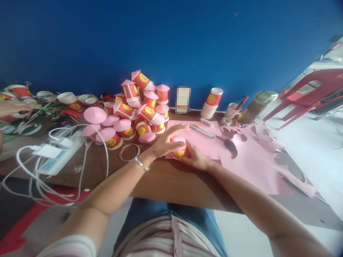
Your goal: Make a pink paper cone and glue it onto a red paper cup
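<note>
My left hand (167, 139) and my right hand (195, 156) are both closed around a small red paper cup (179, 152) with a yellow emblem and a pink paper top. The cup stands on a pink paper sheet (203, 142) on the wooden table (160, 178). My left hand presses over the cup's top from the left, and my right hand cups its right side. A silver bracelet sits on my left wrist.
A pile of red cups with pink cone lids (139, 107) stands behind my hands. Scissors (227, 142), markers (202, 130), a tape roll (129, 152), cut pink paper scraps (268, 157), a white power strip with cables (56, 157) and another person's hand (12, 107) surround it.
</note>
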